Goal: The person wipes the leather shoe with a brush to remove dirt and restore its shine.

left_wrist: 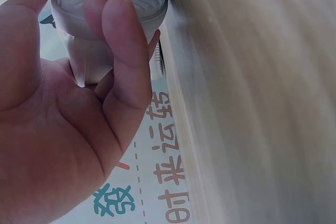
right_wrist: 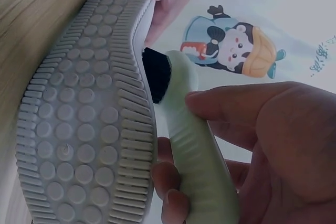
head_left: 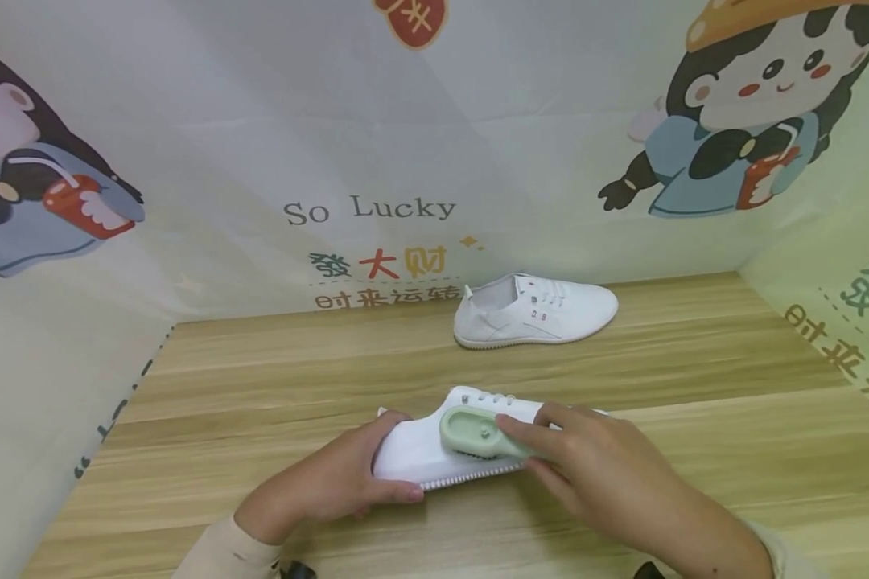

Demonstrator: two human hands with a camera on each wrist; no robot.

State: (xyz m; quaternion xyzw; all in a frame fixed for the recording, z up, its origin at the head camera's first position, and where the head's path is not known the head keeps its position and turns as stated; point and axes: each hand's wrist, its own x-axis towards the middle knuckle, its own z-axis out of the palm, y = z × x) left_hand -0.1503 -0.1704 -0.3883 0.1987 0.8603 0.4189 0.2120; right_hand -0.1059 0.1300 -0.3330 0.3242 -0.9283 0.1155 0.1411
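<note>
A white shoe [head_left: 409, 454] lies tilted on its side near the front of the table, its studded sole [right_wrist: 79, 114] facing the right wrist camera. My left hand [head_left: 340, 474] grips it by the heel, thumb and fingers around the back end, as the left wrist view also shows. In my right hand [head_left: 594, 458] is a light green brush [head_left: 471, 430], held by its ribbed handle [right_wrist: 197, 166]. Its dark bristles [right_wrist: 157, 74] are against the shoe's side, just above the sole edge. The brush and right hand cover part of the shoe's toe half in the head view.
A second white shoe [head_left: 543, 314] stands upright at the back of the wood-grain table [head_left: 297, 362], toe to the right. Behind it rises a printed cloth wall [head_left: 261, 129] with cartoon figures and lettering; similar cloth closes off both sides.
</note>
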